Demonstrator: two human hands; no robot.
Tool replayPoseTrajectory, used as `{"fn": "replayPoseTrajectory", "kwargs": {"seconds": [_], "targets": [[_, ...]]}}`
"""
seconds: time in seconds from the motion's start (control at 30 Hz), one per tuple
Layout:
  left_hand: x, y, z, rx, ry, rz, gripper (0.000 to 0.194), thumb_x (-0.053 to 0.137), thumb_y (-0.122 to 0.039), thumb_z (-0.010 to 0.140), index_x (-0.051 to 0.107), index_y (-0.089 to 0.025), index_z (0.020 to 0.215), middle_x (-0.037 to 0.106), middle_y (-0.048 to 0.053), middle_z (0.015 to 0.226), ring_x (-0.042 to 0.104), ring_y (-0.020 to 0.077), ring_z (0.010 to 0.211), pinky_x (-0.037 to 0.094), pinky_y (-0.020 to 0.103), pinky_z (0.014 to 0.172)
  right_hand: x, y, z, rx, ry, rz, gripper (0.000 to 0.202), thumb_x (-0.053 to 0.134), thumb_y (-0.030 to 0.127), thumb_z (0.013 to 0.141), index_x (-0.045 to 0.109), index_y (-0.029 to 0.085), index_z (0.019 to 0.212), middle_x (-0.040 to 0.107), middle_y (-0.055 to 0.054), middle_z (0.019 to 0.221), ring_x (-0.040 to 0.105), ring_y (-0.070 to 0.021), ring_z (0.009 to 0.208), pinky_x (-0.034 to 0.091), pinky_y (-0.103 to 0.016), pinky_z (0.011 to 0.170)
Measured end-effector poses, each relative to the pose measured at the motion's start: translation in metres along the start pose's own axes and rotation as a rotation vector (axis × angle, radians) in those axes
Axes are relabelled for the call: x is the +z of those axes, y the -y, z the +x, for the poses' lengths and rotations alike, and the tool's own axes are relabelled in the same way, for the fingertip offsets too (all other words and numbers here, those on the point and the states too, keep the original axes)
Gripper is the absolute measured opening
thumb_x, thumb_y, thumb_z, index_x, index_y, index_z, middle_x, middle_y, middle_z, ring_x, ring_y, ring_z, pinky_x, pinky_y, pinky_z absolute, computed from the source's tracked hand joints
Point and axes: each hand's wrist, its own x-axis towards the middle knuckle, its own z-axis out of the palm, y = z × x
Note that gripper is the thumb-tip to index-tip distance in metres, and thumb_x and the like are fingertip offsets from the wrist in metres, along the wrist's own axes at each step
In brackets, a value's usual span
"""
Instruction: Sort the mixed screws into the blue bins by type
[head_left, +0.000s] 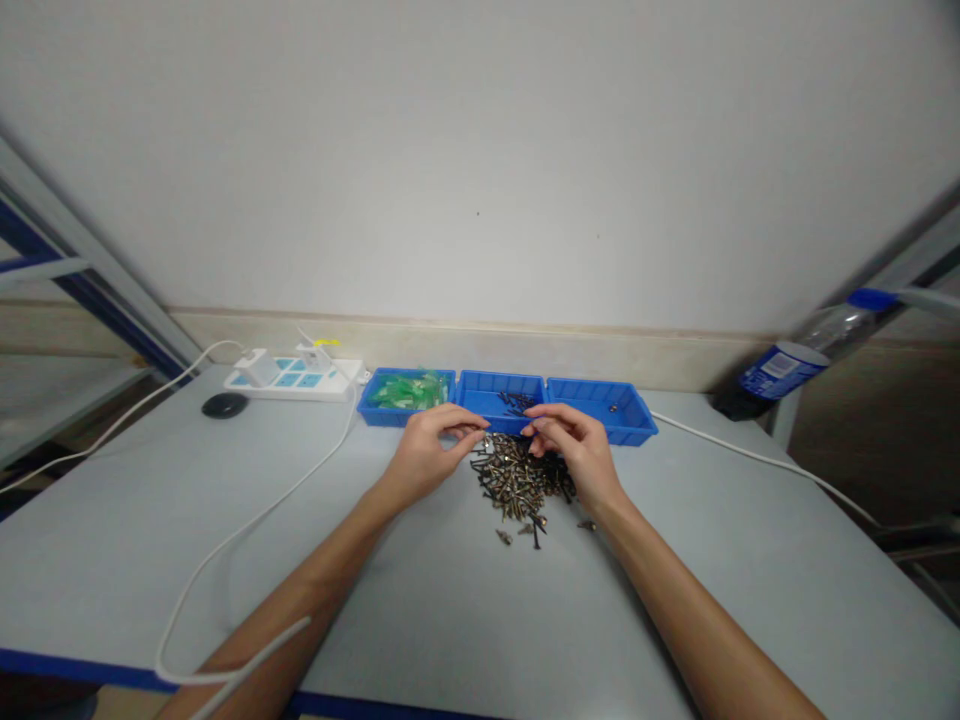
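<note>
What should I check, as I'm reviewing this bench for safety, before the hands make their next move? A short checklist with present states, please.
1. Left hand grip: cannot tell whether the fingertips hold anything.
2. Right hand grip: cannot tell; any held piece is too small to make out.
3. Screw pile kept together: not ok; a few pieces lie apart from it.
4. Middle blue bin upright: ok, with dark screws inside.
5. White cable clear of the left forearm: cannot tell; it crosses in front of it in view.
6. Bottle capped: ok.
</note>
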Motion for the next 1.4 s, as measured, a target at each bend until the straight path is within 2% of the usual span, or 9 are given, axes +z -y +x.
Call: {"fn": "replayPoseTrajectory", "kwargs": {"seconds": [0.1, 0.23, 0.47, 0.83, 1.0, 1.1, 1.2, 1.3, 1.4], "targets": [[0.003, -0.003, 0.000, -0.171, -0.033, -0.182, 0.014, 0.072, -0.025, 0.082, 0.076, -0.014, 0.090, 0.077, 0.009, 0.090, 0.073, 0.0177, 0.080, 0.061, 0.030, 0.077, 0.004, -0.002, -0.003, -0.003, 0.095, -0.081, 0.021, 0.075, 0.027, 0.071, 0.076, 0.017, 0.090, 0.076, -0.005, 0.077, 0.067, -0.0149, 0.063, 0.053, -0.027, 0.061], [0.006, -0.004, -0.001, -0.251, -0.040, -0.240, 0.016, 0.077, -0.028, 0.077, 0.075, -0.013, 0.084, 0.078, 0.008, 0.084, 0.074, 0.0179, 0.077, 0.060, 0.028, 0.075, 0.009, -0.004, -0.005, 0.019, 0.190, -0.101, 0.027, 0.080, 0.031, 0.073, 0.077, 0.019, 0.097, 0.078, -0.007, 0.090, 0.072, -0.0186, 0.082, 0.056, -0.031, 0.076], [0.011, -0.009, -0.003, -0.286, -0.057, -0.357, 0.019, 0.082, -0.030, 0.074, 0.075, -0.014, 0.082, 0.078, 0.007, 0.083, 0.074, 0.0174, 0.075, 0.060, 0.028, 0.075, 0.008, -0.005, -0.007, 0.113, 0.251, 0.014, 0.027, 0.087, 0.034, 0.068, 0.080, 0.022, 0.091, 0.079, -0.005, 0.084, 0.073, -0.0173, 0.077, 0.057, -0.033, 0.080], [0.015, -0.012, -0.005, -0.357, -0.059, -0.526, 0.029, 0.089, -0.034, 0.065, 0.073, -0.013, 0.078, 0.079, 0.008, 0.078, 0.075, 0.0189, 0.071, 0.063, 0.029, 0.073, 0.014, 0.000, -0.008, 0.239, 0.210, 0.248, 0.027, 0.090, 0.037, 0.065, 0.080, 0.019, 0.084, 0.077, -0.004, 0.074, 0.070, -0.0120, 0.064, 0.058, -0.023, 0.066], [0.016, -0.013, -0.005, -0.339, -0.033, -0.485, 0.031, 0.086, -0.038, 0.070, 0.074, -0.013, 0.082, 0.079, 0.009, 0.081, 0.076, 0.0209, 0.074, 0.064, 0.033, 0.076, 0.013, 0.005, -0.010, 0.282, 0.236, 0.276, 0.024, 0.090, 0.033, 0.063, 0.080, 0.020, 0.080, 0.078, -0.004, 0.075, 0.071, -0.0124, 0.066, 0.060, -0.023, 0.066], [0.014, -0.011, -0.005, -0.273, -0.011, -0.368, 0.025, 0.076, -0.037, 0.082, 0.075, -0.013, 0.088, 0.079, 0.009, 0.082, 0.076, 0.0209, 0.076, 0.063, 0.033, 0.077, 0.012, 0.006, -0.010, 0.285, 0.224, 0.240, 0.022, 0.091, 0.031, 0.062, 0.079, 0.020, 0.077, 0.078, -0.004, 0.075, 0.072, -0.0136, 0.067, 0.060, -0.024, 0.065], [0.008, -0.005, -0.005, -0.071, 0.019, 0.008, 0.018, 0.066, -0.029, 0.091, 0.076, -0.014, 0.094, 0.079, 0.009, 0.091, 0.075, 0.0212, 0.082, 0.061, 0.037, 0.083, 0.009, 0.006, -0.006, 0.229, 0.107, 0.185, 0.025, 0.091, 0.032, 0.061, 0.080, 0.018, 0.079, 0.078, -0.006, 0.074, 0.073, -0.0147, 0.067, 0.061, -0.025, 0.066], [0.003, 0.005, -0.007, 0.147, 0.144, 0.379, 0.019, 0.060, -0.019, 0.094, 0.075, -0.014, 0.105, 0.077, 0.012, 0.107, 0.072, 0.0256, 0.100, 0.056, 0.043, 0.095, 0.001, 0.004, 0.001, 0.082, -0.229, 0.154, 0.028, 0.090, 0.031, 0.062, 0.078, 0.016, 0.082, 0.077, -0.007, 0.075, 0.074, -0.0168, 0.069, 0.061, -0.029, 0.070], [0.001, 0.014, -0.010, 0.204, 0.254, 0.555, 0.024, 0.056, -0.015, 0.095, 0.073, -0.016, 0.112, 0.076, 0.012, 0.112, 0.070, 0.0248, 0.102, 0.056, 0.041, 0.093, -0.009, 0.003, 0.006, -0.048, -0.502, 0.121, 0.025, 0.083, 0.030, 0.069, 0.077, 0.013, 0.086, 0.077, -0.009, 0.081, 0.074, -0.0201, 0.072, 0.062, -0.035, 0.073]]}}
